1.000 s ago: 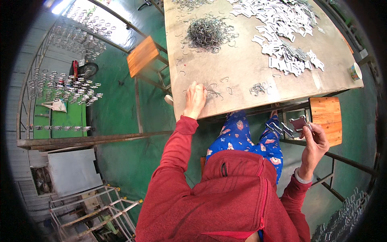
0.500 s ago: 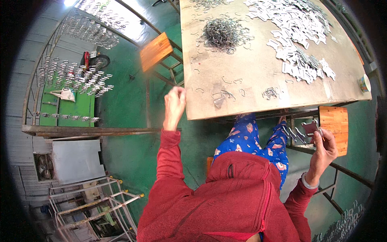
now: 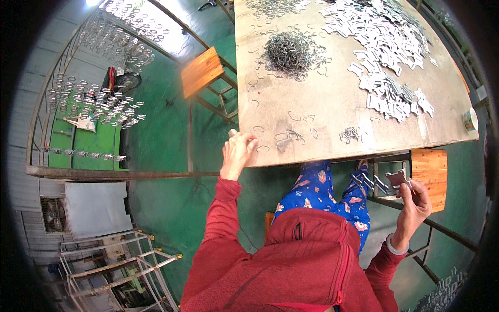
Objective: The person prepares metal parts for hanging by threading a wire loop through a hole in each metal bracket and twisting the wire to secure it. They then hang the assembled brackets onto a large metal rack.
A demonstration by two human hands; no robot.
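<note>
My left hand [image 3: 238, 155] is at the near left corner of the table, palm down with its fingers partly spread. Nothing shows clearly in it. Just right of its fingertips lies a small bent wire hook [image 3: 263, 147]. Out to the right, beyond the table's front edge, my right hand [image 3: 414, 204] pinches a flat metal plate [image 3: 397, 178] with notched corners between thumb and fingers. Beside the plate, a short row of thin metal pieces [image 3: 370, 182] extends to the left; whether they are joined to it I cannot tell.
The table [image 3: 332, 104] bears a heap of wire hooks [image 3: 287, 54], a small cluster of hooks [image 3: 349, 135] and a large spread of metal plates [image 3: 384, 67]. A paper cup [image 3: 470, 119] stands at the right edge. Stools [image 3: 201, 73] and a rack with hanging parts [image 3: 99, 99] stand nearby.
My left hand has moved right and onto the table's corner, beside a loose hook. My right hand still holds the plate and has shifted slightly. The view has tilted a little.
</note>
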